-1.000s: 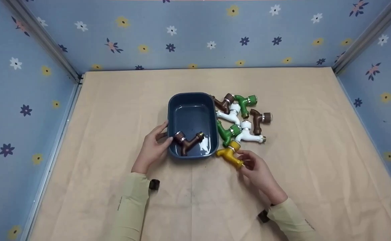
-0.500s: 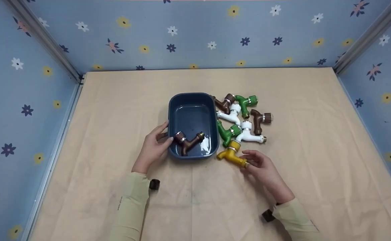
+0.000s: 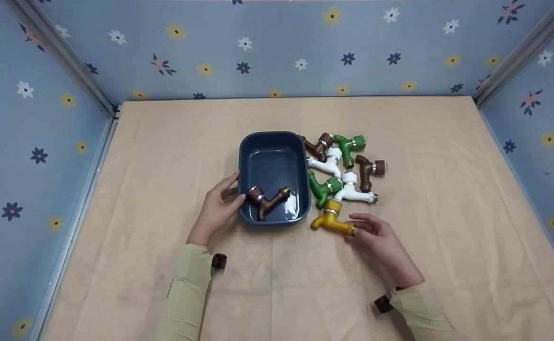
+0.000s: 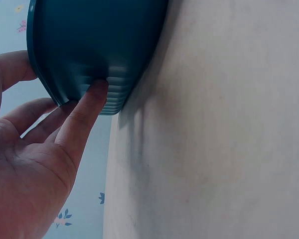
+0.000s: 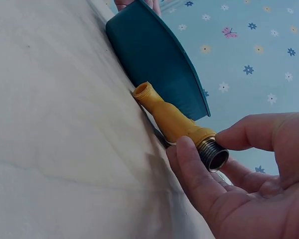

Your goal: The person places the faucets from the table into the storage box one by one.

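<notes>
My left hand [image 3: 217,208] holds the near left side of a dark blue plastic tub [image 3: 242,156], thumb at the rim and fingers against the outer wall. In the tub lies a dark brown tap [image 3: 267,204]. My right hand [image 3: 383,244] pinches a yellow tap [image 3: 331,220] by its threaded end, at the near end of a group of taps. In the right wrist view, thumb and fingertips close round the metal thread [image 5: 212,153], and the spout points toward the tub.
Right of the tub lie two green taps [image 3: 322,192], two white taps [image 3: 352,193] and two brown taps [image 3: 366,173], packed close together. A beige cloth [image 3: 172,142] covers the table, with flowered blue panels [image 3: 277,42] standing round it.
My right hand has moved right, turning the yellow tap's threaded end to the right and drawing the tap slightly away from the tub. My left hand and the tub stay in place.
</notes>
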The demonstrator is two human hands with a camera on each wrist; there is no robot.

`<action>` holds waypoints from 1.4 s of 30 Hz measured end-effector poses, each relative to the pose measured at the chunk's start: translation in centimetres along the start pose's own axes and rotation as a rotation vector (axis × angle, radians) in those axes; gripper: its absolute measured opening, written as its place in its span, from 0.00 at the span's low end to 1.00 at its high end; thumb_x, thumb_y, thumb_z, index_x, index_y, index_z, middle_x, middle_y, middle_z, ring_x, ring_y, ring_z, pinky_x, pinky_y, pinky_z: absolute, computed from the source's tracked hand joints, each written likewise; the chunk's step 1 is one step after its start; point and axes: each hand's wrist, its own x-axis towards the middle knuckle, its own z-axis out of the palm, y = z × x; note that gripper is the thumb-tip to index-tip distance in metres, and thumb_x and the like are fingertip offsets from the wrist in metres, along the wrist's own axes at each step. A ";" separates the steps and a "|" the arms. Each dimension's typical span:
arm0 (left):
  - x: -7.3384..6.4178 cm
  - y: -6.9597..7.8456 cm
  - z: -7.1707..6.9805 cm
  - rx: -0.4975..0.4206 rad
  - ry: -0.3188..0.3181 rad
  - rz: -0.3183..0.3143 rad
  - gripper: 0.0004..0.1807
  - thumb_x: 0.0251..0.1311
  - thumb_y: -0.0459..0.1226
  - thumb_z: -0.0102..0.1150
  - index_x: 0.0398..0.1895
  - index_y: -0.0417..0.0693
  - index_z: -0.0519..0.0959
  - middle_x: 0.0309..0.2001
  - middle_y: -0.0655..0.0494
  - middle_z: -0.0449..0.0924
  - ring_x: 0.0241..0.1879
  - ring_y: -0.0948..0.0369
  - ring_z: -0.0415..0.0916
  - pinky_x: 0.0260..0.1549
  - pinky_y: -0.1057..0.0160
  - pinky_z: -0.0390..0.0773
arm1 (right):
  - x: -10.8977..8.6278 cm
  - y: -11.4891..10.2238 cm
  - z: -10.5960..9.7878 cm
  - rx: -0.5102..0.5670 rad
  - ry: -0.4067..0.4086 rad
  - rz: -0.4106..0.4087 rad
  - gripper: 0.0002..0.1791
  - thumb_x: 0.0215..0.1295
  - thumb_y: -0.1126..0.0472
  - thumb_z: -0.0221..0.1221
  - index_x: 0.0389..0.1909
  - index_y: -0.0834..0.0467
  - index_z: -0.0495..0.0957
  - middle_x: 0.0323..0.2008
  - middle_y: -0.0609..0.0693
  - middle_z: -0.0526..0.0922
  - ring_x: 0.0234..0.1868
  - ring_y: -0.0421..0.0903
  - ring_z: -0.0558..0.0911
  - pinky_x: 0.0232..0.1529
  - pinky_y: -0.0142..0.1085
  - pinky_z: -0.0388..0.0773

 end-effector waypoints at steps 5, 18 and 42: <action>0.0 0.0 0.0 0.038 -0.001 0.017 0.32 0.61 0.26 0.58 0.70 0.41 0.63 0.66 0.41 0.62 0.57 0.44 0.71 0.52 0.54 0.75 | -0.2 -0.2 -0.4 0.016 0.011 0.006 0.21 0.67 0.74 0.48 0.61 0.72 0.65 0.55 0.65 0.75 0.53 0.49 0.77 0.56 0.42 0.73; 0.1 -0.2 0.1 0.011 0.004 0.029 0.32 0.60 0.23 0.57 0.69 0.34 0.61 0.66 0.33 0.61 0.57 0.37 0.69 0.52 0.47 0.73 | -0.1 -0.6 -1.1 0.023 0.078 0.005 0.20 0.69 0.70 0.51 0.60 0.72 0.67 0.56 0.63 0.76 0.51 0.44 0.79 0.58 0.39 0.72; -0.1 -0.1 0.0 0.024 0.001 0.005 0.32 0.61 0.27 0.59 0.70 0.41 0.63 0.67 0.41 0.62 0.57 0.43 0.71 0.50 0.52 0.76 | -0.6 -1.2 -1.9 0.050 0.165 -0.009 0.19 0.69 0.70 0.53 0.57 0.75 0.70 0.51 0.58 0.77 0.46 0.44 0.81 0.54 0.40 0.75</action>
